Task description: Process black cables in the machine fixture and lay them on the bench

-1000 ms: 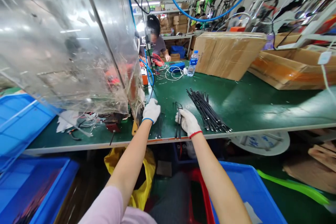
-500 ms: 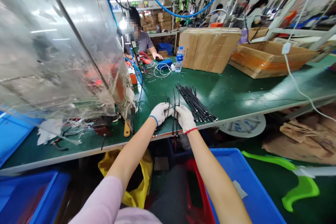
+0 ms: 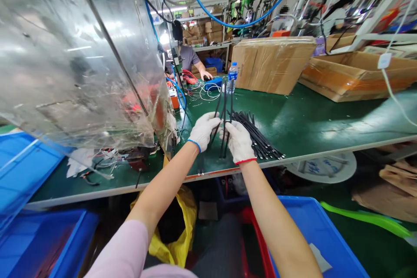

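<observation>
My left hand, in a white glove with a blue cuff edge, pinches a thin black cable that stands slanted above the table. Beside it, my right hand, gloved in white with a red edge, grips a couple of upright black cables between thumb and fingers. Both sets of fingertips are close together, and some of the grip is hidden. Just right of my right hand lies a pile of black cables with pale tips. A few cable ends show on the table under my left wrist.
The green table carries a cardboard box, an open carton and a water bottle. Plastic sheeting hangs on the left. Blue bins stand below. Across the table, a person's hand rests near a blue object.
My hands have lifted the cables slightly, and they stand taller above the table. The cable in my left hand, curved before, is now straighter. The camera view has swung a little left.
</observation>
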Demonstrator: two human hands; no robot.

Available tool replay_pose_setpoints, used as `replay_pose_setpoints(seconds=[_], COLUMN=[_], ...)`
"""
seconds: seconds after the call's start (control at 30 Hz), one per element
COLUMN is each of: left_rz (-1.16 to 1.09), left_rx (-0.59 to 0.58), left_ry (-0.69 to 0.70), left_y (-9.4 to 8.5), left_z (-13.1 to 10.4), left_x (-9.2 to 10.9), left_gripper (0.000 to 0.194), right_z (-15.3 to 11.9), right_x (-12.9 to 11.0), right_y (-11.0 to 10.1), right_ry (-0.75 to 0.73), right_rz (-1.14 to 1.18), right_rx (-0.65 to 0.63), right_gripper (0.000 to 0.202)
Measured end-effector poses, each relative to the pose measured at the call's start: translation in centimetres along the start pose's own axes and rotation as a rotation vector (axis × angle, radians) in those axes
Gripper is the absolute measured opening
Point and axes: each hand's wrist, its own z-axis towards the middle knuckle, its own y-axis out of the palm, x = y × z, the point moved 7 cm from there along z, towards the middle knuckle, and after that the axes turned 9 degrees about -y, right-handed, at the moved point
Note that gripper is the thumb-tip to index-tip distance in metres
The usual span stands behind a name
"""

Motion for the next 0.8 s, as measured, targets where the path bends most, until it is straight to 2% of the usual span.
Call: replay_pose_setpoints(seconds=[0.17,0.27,0.47,0.8], left_rz=[-0.117,-0.143,-0.188,-0.185], left_rx=[-0.076,-0.105,-0.1,-0.077], left_ry=[-0.058,-0.063,-0.05,-0.048], left_y=[1.0,1.6,1.9,1.9], left_z=[-0.2,-0.6,-1.3,-2.1], left_x=[-3.0,-3.9,-4.3,-4.2], left_gripper=[0.017,0.017,0.017,0.013], right_z=[-0.9,-1.3,-2.0,-2.2], right_x=[-0.1,-0.3,-1.2,-0.6], right_y=[-0.8,-1.6,-2.3,-2.3], right_ry=[-0.012,-0.018,-0.063,-0.034], right_rz=[-0.067,-0.125,-0.2,-0.239], right_rx=[0.057,0.067,0.103,0.071], right_gripper=[0.032,0.03,0.028,0.031])
